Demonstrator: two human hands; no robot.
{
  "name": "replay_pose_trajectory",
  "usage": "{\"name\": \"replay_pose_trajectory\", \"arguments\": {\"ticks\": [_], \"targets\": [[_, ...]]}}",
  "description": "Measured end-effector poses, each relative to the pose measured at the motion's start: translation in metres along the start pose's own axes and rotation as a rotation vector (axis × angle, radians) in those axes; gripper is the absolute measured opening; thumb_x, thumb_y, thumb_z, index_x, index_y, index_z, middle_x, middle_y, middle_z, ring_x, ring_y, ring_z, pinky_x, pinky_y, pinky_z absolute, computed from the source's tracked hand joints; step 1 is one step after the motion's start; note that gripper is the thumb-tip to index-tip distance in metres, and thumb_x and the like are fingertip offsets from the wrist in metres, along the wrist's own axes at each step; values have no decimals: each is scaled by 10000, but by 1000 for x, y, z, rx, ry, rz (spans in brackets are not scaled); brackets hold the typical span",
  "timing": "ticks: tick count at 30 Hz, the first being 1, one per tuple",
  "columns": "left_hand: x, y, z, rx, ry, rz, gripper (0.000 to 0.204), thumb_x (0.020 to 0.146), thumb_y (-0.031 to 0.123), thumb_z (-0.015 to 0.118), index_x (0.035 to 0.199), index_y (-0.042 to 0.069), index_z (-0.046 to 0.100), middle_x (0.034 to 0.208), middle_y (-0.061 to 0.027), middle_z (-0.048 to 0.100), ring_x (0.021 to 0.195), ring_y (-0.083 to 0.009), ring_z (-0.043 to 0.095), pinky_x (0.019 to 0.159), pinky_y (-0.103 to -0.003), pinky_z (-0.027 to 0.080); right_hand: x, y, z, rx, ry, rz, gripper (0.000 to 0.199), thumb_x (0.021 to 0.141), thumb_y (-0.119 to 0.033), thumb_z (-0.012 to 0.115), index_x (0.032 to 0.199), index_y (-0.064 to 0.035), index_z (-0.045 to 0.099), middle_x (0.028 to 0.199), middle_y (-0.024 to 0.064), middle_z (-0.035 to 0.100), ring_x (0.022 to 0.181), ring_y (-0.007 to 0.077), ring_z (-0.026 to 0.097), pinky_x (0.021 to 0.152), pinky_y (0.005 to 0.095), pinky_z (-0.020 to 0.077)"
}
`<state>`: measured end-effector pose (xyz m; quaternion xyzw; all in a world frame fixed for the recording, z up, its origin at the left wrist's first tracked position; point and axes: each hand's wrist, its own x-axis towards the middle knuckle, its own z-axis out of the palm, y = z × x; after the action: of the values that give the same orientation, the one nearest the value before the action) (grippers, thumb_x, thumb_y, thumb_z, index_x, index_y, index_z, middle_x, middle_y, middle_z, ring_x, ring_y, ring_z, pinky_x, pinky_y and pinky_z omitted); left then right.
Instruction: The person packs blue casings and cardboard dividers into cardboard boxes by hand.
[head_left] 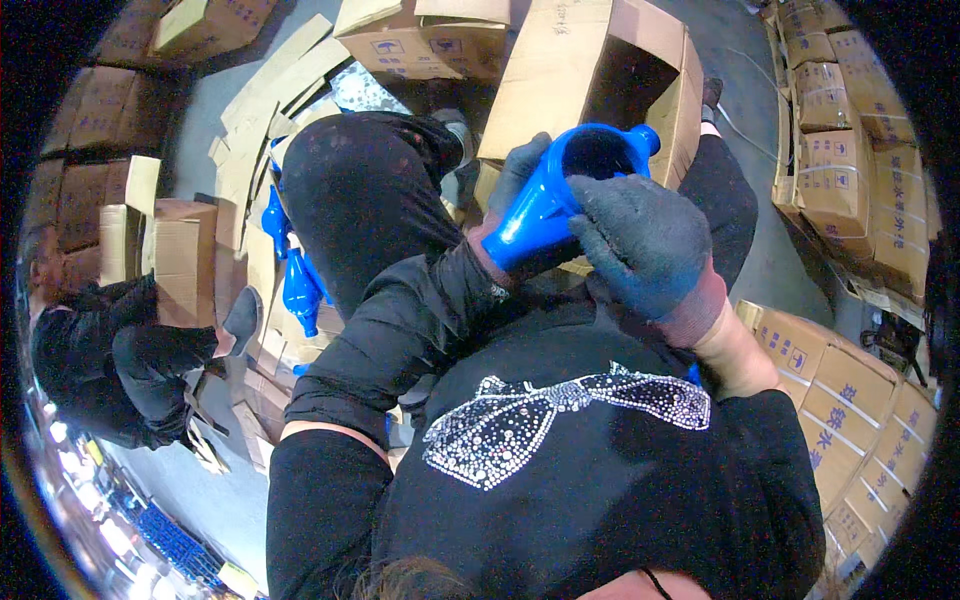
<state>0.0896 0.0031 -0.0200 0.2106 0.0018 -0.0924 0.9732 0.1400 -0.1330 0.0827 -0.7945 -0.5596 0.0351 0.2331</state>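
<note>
A glossy blue hollow housing (530, 218), with a wide round opening and a small stub on its far right side, is held in front of my chest. It tilts, its opening turned up and to the right. My left hand (518, 172), in a dark grey glove, is wrapped round its left side, partly hidden behind it. My right hand (645, 235), gloved too, has its curled fingers closed at the near rim of the opening. The fingertips are partly hidden there. Between my legs and just beyond the housing stands an open cardboard box (545, 75).
Several blue housings (300, 292) lie by flattened cardboard (245, 170) left of my leg. Another person (130, 350) sits at the far left beside a carton (185, 260). Strapped cartons (835, 185) stack at the right, with more cartons (850, 410) near my right elbow.
</note>
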Motion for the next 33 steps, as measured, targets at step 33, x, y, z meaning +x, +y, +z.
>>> {"name": "replay_pose_trajectory", "arguments": {"ticks": [33], "targets": [[-6, -23, -4, -465, 187, -299, 608, 875, 548, 439, 1285, 98, 419, 1191, -169, 540, 1036, -302, 574, 840, -471, 509, -23, 69, 31, 676, 95, 591, 197, 804, -77, 563, 991, -31, 603, 966, 143, 609, 875, 290, 603, 784, 358, 488]]}}
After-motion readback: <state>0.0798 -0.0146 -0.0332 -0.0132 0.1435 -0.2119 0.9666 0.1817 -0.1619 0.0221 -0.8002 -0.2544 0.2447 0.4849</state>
